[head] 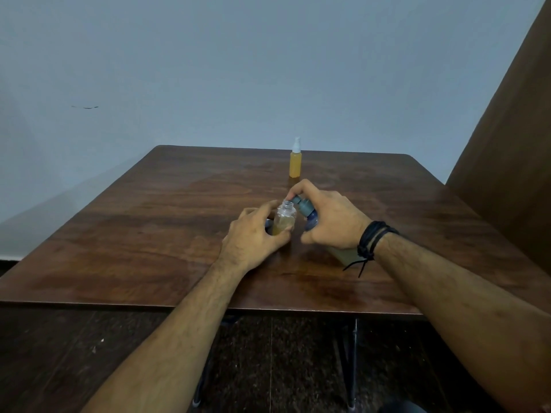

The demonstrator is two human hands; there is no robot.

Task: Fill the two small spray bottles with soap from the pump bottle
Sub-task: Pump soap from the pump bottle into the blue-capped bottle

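Wooden tabletop (149, 234) is carrying everything: left hand (253, 236) fingers are gripping an uncapped spray bottle (285, 217); right hand (331, 222) fingers are clamping the tilted pump bottle (308, 214), nozzle beside its mouth. Beyond both hands, a filled spray bottle (295, 162) is standing.

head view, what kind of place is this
Probably a plain room at home or in an office: a dark wooden table against a bare pale wall, dark speckled floor below. Nothing marks it as a workshop.
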